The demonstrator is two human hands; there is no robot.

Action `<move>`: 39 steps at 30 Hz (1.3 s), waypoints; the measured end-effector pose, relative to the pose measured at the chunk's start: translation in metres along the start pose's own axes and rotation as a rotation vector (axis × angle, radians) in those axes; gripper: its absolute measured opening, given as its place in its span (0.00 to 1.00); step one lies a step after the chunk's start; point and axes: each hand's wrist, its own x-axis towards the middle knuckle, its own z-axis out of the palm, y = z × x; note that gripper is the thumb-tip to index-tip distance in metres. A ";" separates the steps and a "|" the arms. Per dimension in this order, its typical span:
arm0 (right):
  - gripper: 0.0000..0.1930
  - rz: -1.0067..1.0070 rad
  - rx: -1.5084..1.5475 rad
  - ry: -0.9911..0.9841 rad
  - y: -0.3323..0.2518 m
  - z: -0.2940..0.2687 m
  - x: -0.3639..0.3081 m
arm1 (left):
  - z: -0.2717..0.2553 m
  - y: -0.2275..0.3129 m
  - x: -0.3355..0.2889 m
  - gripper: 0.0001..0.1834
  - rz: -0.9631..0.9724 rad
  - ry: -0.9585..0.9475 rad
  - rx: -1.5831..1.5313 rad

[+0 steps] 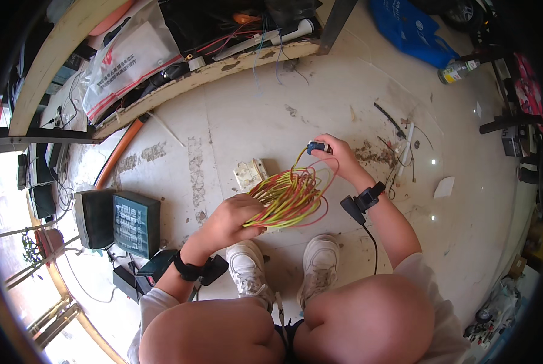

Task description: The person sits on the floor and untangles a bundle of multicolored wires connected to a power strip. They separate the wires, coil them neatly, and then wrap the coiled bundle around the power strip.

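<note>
My left hand (232,219) is closed round one side of a loose coil of wire (292,197), with yellow-green and red strands looped together. The coil hangs above the floor between my knees and the rack. Up and to the right, my right hand (337,158) pinches a small dark blue piece with a pale end, like a connector (315,147). A yellow wire runs from it down to the coil. Fingers cover part of this piece, so its exact kind is unclear. Behind the coil, a cream-coloured plastic box (251,174) lies on the floor, partly hidden by the wires.
Two dark block-shaped batteries (137,223) stand at the left. A wooden-edged shelf (204,76) with bags and cables spans the far left. Dirt and wire scraps (398,151) litter the right floor. A blue bag (411,33) and a bottle (459,71) lie far right.
</note>
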 end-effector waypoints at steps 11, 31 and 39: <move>0.12 -0.243 -0.400 0.037 -0.026 -0.004 -0.056 | 0.026 -0.040 -0.002 0.10 -0.568 0.824 -0.910; 0.18 -0.673 -0.453 -0.123 -0.077 0.073 -0.041 | 0.062 0.003 0.001 0.09 -0.510 0.785 -0.593; 0.25 -0.163 -0.271 -0.338 -0.082 0.084 -0.041 | 0.075 0.010 0.005 0.25 -0.309 0.516 0.046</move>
